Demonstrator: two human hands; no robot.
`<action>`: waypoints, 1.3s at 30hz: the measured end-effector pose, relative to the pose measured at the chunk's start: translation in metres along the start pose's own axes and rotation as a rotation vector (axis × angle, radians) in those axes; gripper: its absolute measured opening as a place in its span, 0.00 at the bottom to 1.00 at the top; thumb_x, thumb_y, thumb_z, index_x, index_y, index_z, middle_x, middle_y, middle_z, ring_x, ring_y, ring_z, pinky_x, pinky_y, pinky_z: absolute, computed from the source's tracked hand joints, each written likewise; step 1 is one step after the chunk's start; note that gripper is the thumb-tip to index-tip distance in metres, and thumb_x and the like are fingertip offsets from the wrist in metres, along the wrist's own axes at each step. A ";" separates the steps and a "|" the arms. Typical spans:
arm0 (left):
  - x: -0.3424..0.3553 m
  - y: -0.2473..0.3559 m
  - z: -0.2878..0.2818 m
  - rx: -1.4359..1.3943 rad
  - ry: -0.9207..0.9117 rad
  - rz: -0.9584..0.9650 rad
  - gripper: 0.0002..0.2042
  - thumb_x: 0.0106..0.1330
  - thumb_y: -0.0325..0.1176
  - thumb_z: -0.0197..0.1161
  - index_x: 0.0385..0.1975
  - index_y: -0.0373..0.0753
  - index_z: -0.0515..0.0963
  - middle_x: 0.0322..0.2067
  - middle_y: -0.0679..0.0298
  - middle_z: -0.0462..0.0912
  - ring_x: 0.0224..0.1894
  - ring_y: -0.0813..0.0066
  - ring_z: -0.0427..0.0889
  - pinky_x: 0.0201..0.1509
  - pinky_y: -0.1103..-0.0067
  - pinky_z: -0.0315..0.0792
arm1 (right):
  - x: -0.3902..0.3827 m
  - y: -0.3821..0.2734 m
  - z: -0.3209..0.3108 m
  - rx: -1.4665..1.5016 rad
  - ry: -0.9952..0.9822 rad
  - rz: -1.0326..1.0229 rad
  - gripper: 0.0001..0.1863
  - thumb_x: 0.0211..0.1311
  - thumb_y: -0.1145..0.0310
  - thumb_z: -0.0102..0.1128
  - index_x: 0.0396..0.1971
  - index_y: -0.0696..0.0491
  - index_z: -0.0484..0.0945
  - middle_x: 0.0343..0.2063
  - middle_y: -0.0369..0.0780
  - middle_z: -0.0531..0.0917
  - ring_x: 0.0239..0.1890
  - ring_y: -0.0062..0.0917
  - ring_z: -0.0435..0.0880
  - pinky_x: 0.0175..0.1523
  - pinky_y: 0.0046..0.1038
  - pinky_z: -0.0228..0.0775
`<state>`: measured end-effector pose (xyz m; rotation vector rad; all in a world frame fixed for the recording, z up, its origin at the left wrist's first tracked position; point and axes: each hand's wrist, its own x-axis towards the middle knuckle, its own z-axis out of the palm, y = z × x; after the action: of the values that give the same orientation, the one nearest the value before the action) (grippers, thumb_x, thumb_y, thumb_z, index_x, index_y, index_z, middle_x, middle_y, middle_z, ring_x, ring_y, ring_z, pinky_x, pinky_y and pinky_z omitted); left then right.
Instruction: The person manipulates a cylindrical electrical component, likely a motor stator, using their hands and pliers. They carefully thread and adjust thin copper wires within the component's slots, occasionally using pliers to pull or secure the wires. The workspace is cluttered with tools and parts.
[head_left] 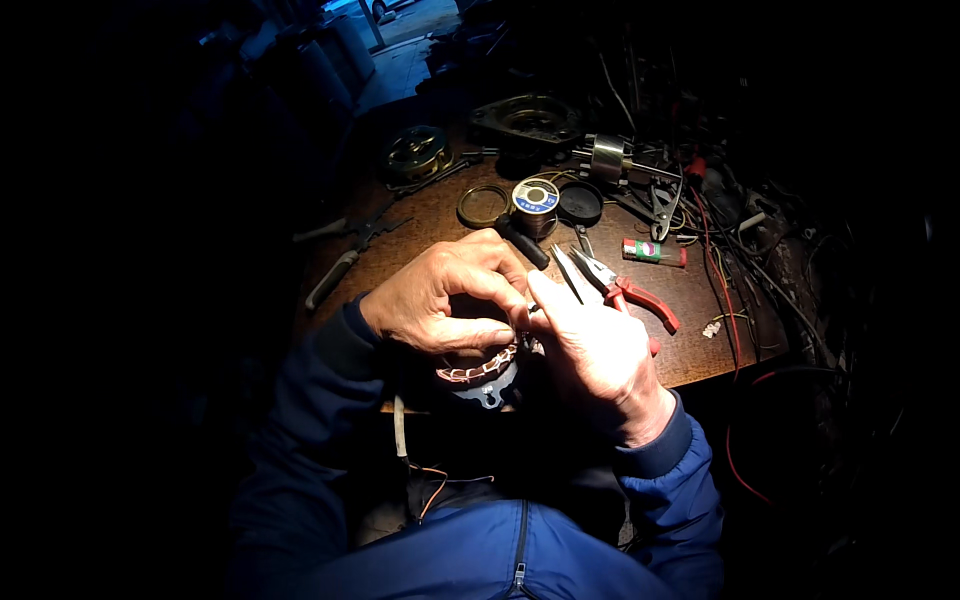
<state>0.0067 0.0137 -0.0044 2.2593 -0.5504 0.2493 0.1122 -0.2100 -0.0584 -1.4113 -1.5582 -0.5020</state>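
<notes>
At the near edge of the bench sits a motor stator (480,374), its ring of copper windings tied with white cord and its metal rim showing below. Much of it is covered by my hands. My left hand (445,290) arches over the stator, thumb lying along the windings and fingertips closed at its right side. There my right hand (603,350) meets it, fingers pinched together with a small dark bit showing between them. What exactly the fingertips hold is too small and covered to make out. A cable (401,428) with thin orange wires hangs below the bench edge.
Beyond my right hand lie red-handled pliers (640,300) and pointed tweezers (568,273). Further back are a solder spool (536,200), a brass ring (484,206), a lighter (655,252) and a motor rotor (610,158). Tangled wires (740,260) crowd the right; another tool (333,277) lies left.
</notes>
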 end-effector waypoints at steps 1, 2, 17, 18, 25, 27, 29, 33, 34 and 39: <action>0.000 -0.002 0.000 -0.006 0.001 0.008 0.11 0.58 0.29 0.78 0.40 0.44 0.92 0.43 0.65 0.88 0.50 0.67 0.82 0.58 0.69 0.73 | 0.003 0.003 -0.002 -0.014 -0.003 -0.053 0.37 0.56 0.81 0.66 0.69 0.67 0.71 0.21 0.37 0.77 0.22 0.28 0.82 0.28 0.32 0.75; -0.001 -0.003 -0.001 -0.008 0.005 0.011 0.11 0.58 0.29 0.78 0.40 0.44 0.92 0.43 0.65 0.88 0.50 0.67 0.82 0.58 0.69 0.73 | 0.004 0.003 -0.002 -0.035 -0.007 -0.072 0.37 0.56 0.81 0.66 0.69 0.67 0.71 0.22 0.37 0.77 0.23 0.28 0.82 0.28 0.32 0.75; -0.003 -0.003 -0.002 -0.012 0.050 0.053 0.11 0.56 0.31 0.79 0.39 0.39 0.90 0.40 0.64 0.88 0.47 0.67 0.82 0.57 0.68 0.71 | 0.025 -0.028 -0.016 -0.244 -0.258 0.042 0.37 0.59 0.79 0.63 0.72 0.64 0.70 0.28 0.42 0.82 0.29 0.33 0.85 0.35 0.34 0.80; -0.003 -0.002 -0.002 -0.012 0.047 0.048 0.11 0.57 0.31 0.79 0.39 0.39 0.90 0.40 0.64 0.88 0.47 0.67 0.82 0.57 0.68 0.71 | 0.026 -0.029 -0.016 -0.258 -0.270 0.052 0.37 0.59 0.78 0.63 0.72 0.64 0.70 0.28 0.42 0.82 0.29 0.33 0.86 0.36 0.33 0.80; -0.005 0.001 0.001 -0.034 0.058 0.018 0.09 0.59 0.28 0.77 0.39 0.43 0.91 0.41 0.68 0.88 0.49 0.68 0.79 0.58 0.70 0.72 | 0.027 -0.029 -0.012 -0.356 -0.257 0.023 0.32 0.62 0.77 0.59 0.69 0.69 0.70 0.23 0.36 0.76 0.24 0.23 0.81 0.31 0.28 0.74; -0.006 0.000 0.001 -0.029 0.067 0.019 0.08 0.59 0.28 0.76 0.38 0.43 0.91 0.41 0.69 0.88 0.49 0.69 0.79 0.58 0.70 0.71 | 0.027 -0.028 -0.008 -0.342 -0.236 0.023 0.32 0.63 0.77 0.59 0.69 0.68 0.70 0.22 0.35 0.76 0.24 0.23 0.81 0.32 0.28 0.74; -0.005 0.000 0.001 -0.023 0.065 0.032 0.08 0.59 0.29 0.76 0.38 0.43 0.90 0.41 0.69 0.87 0.48 0.68 0.78 0.58 0.70 0.71 | 0.027 -0.029 -0.007 -0.376 -0.249 0.020 0.32 0.63 0.76 0.59 0.69 0.68 0.70 0.22 0.34 0.75 0.24 0.22 0.80 0.32 0.27 0.74; -0.005 -0.006 0.002 0.006 0.058 0.061 0.07 0.58 0.30 0.75 0.36 0.42 0.90 0.39 0.68 0.86 0.46 0.67 0.78 0.57 0.70 0.71 | 0.031 -0.034 -0.007 -0.504 -0.305 -0.007 0.33 0.63 0.75 0.59 0.69 0.68 0.70 0.22 0.32 0.75 0.24 0.20 0.79 0.33 0.25 0.73; -0.006 -0.008 0.004 -0.004 0.077 0.070 0.07 0.57 0.30 0.75 0.35 0.42 0.89 0.39 0.67 0.86 0.45 0.66 0.78 0.56 0.70 0.71 | 0.031 -0.036 -0.007 -0.524 -0.314 -0.012 0.33 0.63 0.75 0.59 0.69 0.67 0.70 0.22 0.32 0.75 0.24 0.20 0.78 0.32 0.25 0.73; -0.006 -0.008 0.004 0.009 0.078 0.081 0.08 0.56 0.29 0.74 0.36 0.43 0.90 0.39 0.68 0.86 0.46 0.66 0.79 0.55 0.70 0.72 | 0.032 -0.041 -0.007 -0.540 -0.344 0.001 0.34 0.62 0.75 0.60 0.71 0.67 0.70 0.22 0.32 0.74 0.24 0.19 0.78 0.32 0.25 0.73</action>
<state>0.0046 0.0175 -0.0141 2.2287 -0.6018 0.3796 0.0803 -0.2086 -0.0164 -1.9897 -1.7696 -0.7478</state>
